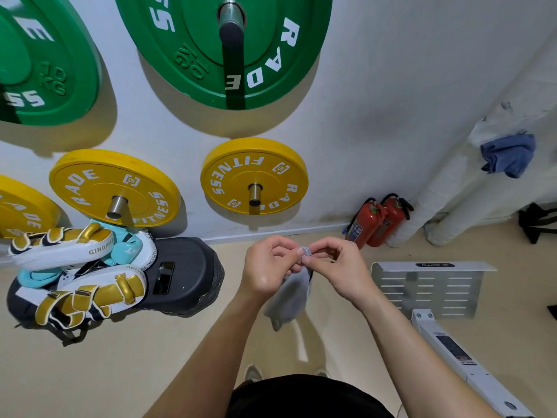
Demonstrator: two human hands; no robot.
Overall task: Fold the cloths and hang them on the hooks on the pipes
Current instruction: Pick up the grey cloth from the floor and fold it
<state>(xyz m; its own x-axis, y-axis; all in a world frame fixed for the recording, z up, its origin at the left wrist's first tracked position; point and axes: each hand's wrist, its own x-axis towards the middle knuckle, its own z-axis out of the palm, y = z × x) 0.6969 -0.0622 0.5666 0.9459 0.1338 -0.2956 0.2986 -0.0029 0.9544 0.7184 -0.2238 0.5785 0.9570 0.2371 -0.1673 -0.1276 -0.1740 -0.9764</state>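
Note:
A grey cloth (pixel 289 297) hangs folded in front of me, held by its top edge. My left hand (pixel 268 267) and my right hand (pixel 334 267) both pinch that top edge between thumb and fingers, close together. A blue cloth (pixel 508 153) hangs on a white wrapped pipe (pixel 446 188) at the right, against the wall. The hook under the blue cloth is hidden.
Green and yellow weight plates (pixel 254 176) hang on wall pegs. Two red fire extinguishers (pixel 376 221) stand by the pipes. Gold and white boxing pads (pixel 75 267) lie on a black base (pixel 184 276) at left. A white metal machine plate (pixel 428 288) sits at right.

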